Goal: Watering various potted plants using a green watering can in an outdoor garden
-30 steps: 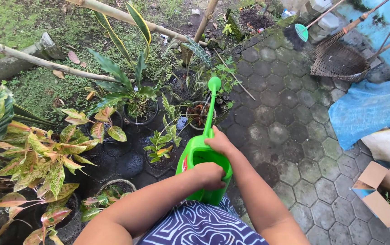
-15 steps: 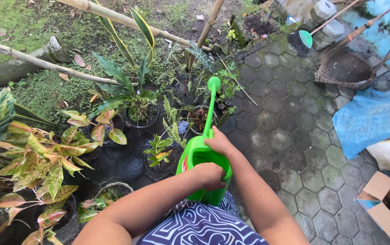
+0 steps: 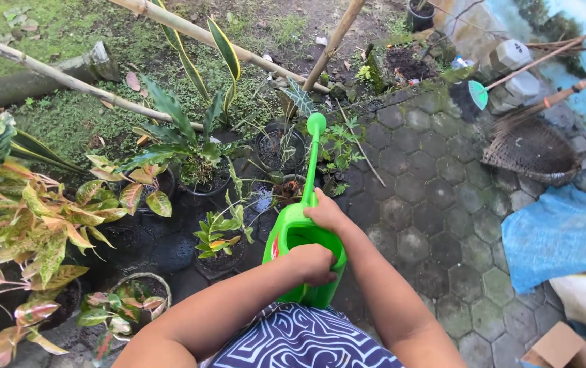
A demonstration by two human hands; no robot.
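Left hand (image 3: 311,263): fist closed round handle of bright green plastic watering can (image 3: 304,235).
Right hand (image 3: 327,212): fingers pressed on can's front, at spout base.
Can: tilted forward, long spout over black potted plants (image 3: 276,146).

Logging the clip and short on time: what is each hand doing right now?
Left hand: closed around the handle of the green watering can.
Right hand: resting on the can's top at the base of the spout, steadying it; full grip cannot be told.
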